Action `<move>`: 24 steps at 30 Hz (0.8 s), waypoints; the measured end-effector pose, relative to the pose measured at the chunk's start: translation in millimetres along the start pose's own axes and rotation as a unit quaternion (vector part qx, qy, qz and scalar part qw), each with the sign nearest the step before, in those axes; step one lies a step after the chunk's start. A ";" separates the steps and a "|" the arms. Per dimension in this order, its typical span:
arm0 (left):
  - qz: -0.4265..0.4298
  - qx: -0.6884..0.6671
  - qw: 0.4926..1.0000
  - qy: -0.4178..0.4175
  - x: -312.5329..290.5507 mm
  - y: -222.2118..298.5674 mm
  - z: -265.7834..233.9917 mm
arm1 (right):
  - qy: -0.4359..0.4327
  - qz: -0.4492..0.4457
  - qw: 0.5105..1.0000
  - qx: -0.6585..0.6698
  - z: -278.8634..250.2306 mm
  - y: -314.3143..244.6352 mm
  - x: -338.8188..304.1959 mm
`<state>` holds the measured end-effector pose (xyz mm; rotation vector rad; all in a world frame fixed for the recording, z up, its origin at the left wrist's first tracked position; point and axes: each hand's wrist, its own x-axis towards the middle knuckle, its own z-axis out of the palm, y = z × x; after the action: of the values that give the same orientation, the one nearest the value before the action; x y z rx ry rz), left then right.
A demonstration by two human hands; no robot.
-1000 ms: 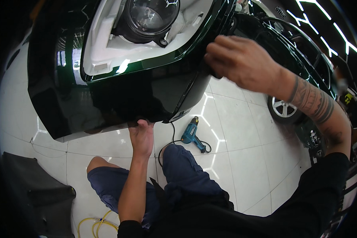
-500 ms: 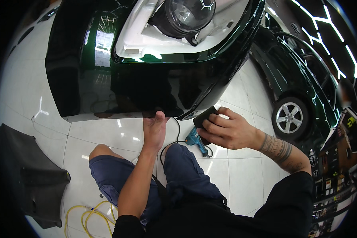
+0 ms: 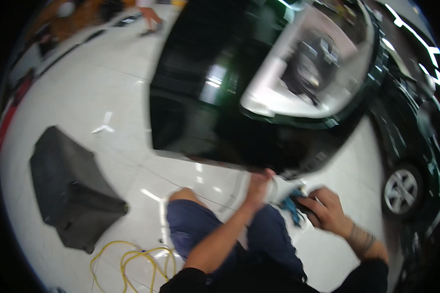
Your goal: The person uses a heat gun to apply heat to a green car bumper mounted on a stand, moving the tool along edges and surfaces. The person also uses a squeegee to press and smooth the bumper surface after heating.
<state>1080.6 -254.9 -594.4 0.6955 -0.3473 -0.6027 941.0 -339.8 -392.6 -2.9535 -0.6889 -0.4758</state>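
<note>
A glossy dark green car bumper (image 3: 200,132) with a headlight (image 3: 318,61) in a pale surround stands in front of me, blurred by motion. My left hand (image 3: 258,188) is closed at its lower edge, thumb toward the outer face, the other fingers hidden or smeared. To the right of it, just below the bumper's corner, my right hand (image 3: 330,212) is closed round a dark flat pad (image 3: 309,212), mostly covered by the fingers. Behind that pad, a teal heat gun (image 3: 291,205) lies on the floor.
A dark grey car panel (image 3: 78,195) lies on the tiled floor at left, near a coiled yellow hose (image 3: 127,263). Another dark green car with a silver wheel (image 3: 401,191) stands at right. A person's leg (image 3: 149,18) shows at the far left.
The view has swung left, so the bumper and both hands appear farther right and lower. Both hands keep about the same places by the bumper's lower edge.
</note>
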 end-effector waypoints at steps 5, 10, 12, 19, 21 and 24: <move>-0.063 0.456 0.882 -0.102 -13.8 35.2 0.7 | 0.126 0.163 0.973 0.107 63.8 -23.0 -23.3; -0.318 0.069 0.926 -0.190 -60.0 65.7 24.3 | 0.158 0.226 0.957 0.093 110.7 -40.0 -27.9; -0.291 -0.051 0.943 -0.151 -64.4 32.8 15.5 | 0.132 0.196 0.965 0.114 120.5 -39.7 -36.5; -0.254 0.184 0.937 -0.152 -60.1 65.8 16.0 | 0.166 0.529 0.815 0.167 263.3 44.2 -260.2; -0.267 0.256 0.923 -0.108 -51.1 71.2 8.7 | 0.218 0.462 0.860 -0.001 370.2 88.3 -409.2; -0.265 0.390 0.881 -0.027 -59.3 77.0 -27.2 | 0.054 0.836 0.544 0.036 411.3 64.6 -434.9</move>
<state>1078.4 -157.7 -567.2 1.5869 -0.4598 -1.0185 715.1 -523.5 -919.6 -1.9646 1.8998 -0.2742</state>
